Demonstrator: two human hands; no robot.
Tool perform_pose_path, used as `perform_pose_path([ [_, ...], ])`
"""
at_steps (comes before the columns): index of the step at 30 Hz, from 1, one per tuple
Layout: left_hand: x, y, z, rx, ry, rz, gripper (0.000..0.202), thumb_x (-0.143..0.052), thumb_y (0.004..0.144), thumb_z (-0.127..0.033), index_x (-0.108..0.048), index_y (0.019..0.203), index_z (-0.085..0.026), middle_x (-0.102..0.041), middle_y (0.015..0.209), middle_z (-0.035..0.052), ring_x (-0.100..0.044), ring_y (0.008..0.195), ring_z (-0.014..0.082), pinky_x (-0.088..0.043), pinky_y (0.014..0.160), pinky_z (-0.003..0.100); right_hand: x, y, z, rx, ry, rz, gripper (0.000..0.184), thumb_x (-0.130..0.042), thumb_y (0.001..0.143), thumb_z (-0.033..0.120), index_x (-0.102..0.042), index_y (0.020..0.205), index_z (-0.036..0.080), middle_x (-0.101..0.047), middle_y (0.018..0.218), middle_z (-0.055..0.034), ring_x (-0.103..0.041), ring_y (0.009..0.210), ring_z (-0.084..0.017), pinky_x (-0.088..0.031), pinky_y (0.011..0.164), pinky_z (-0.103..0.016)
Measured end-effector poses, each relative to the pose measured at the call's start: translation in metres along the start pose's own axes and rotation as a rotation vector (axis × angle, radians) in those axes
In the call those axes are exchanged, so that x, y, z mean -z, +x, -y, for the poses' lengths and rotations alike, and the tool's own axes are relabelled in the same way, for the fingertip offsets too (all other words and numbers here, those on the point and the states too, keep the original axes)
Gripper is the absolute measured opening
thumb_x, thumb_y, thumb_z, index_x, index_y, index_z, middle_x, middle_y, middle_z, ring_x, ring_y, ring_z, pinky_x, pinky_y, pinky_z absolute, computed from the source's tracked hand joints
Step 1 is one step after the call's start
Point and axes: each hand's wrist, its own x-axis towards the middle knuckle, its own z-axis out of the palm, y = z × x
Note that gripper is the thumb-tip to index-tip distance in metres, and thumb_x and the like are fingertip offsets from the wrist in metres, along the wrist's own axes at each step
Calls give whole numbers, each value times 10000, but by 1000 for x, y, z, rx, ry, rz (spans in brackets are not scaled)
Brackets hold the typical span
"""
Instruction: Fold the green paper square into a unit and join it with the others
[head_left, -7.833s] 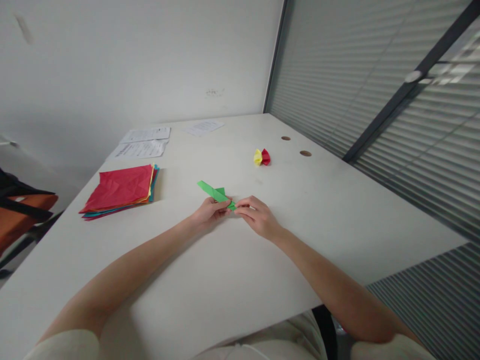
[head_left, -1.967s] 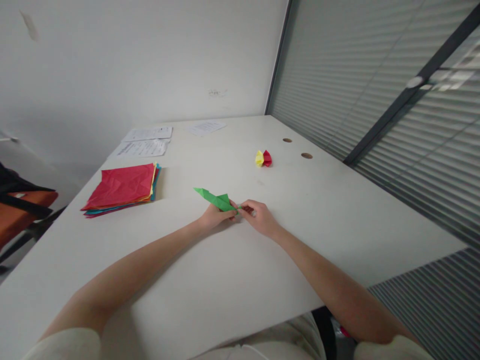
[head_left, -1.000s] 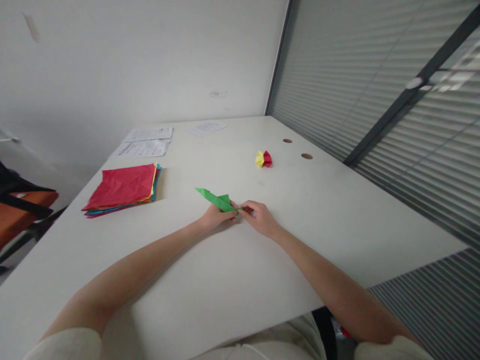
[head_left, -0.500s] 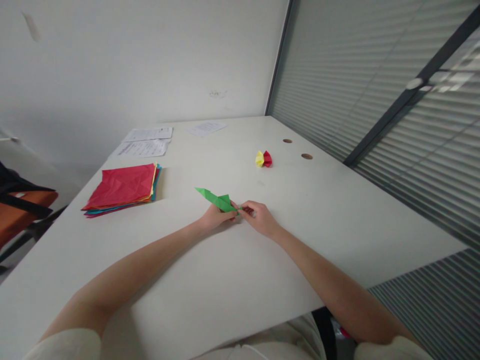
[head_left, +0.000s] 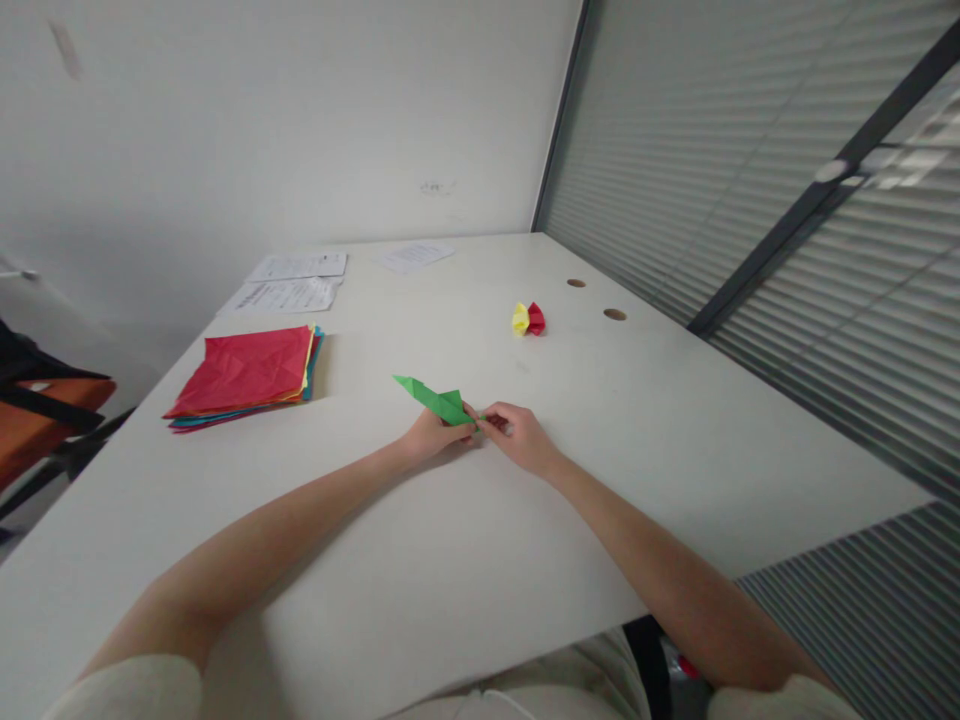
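Observation:
A folded green paper piece (head_left: 433, 397), long and pointed, sticks out to the upper left from between my hands at the middle of the white table (head_left: 675, 430). My left hand (head_left: 429, 433) is closed on its near end from the left. My right hand (head_left: 519, 436) pinches the same end from the right, fingers curled. Both hands rest on the table and touch each other at the paper.
A stack of coloured paper sheets (head_left: 244, 374), red on top, lies to the left. A small yellow and red folded paper piece (head_left: 527, 319) sits farther back, near two round holes (head_left: 614, 314). Printed sheets (head_left: 289, 282) lie at the far edge. An orange chair (head_left: 37, 415) stands left of the table.
Since 7.8 s ago the green paper went from a flat strip with a flap to a narrower pointed shape. Over the last second the hands and paper have hardly moved.

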Motion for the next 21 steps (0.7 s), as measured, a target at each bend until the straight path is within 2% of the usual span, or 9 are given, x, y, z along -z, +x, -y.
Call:
perform_pose_path([
  [21,-1,-2,-5,-5,29,-6,204,-712,705,-250,-616,812,-104,-600,621,8,-530,555,90,-418,577,235,0,0,0,-5,1,10,153,-555,865,279,-636,816,159,-646,719,-27,-555,635,-129,-448,611,-247],
])
